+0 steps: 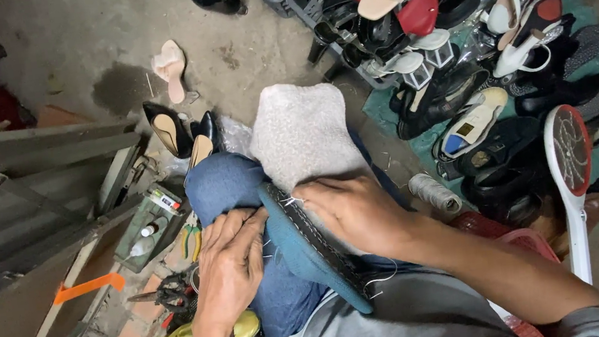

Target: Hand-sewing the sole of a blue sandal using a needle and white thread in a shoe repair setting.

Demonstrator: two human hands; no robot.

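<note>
Two hands close on a teal shoe [309,247] propped on the person's knee [222,186]: the left hand [229,265] pinches white thread [290,202] at the sole's edge, and the right hand [354,211] presses down with curled fingers over the grey fuzzy upper [302,138]. Stitching well here probably means keeping the shoe braced and the thread taut along the seam. A spool [433,192] lies just beside, a heap of shoes [467,41] beyond on the floor.
</note>
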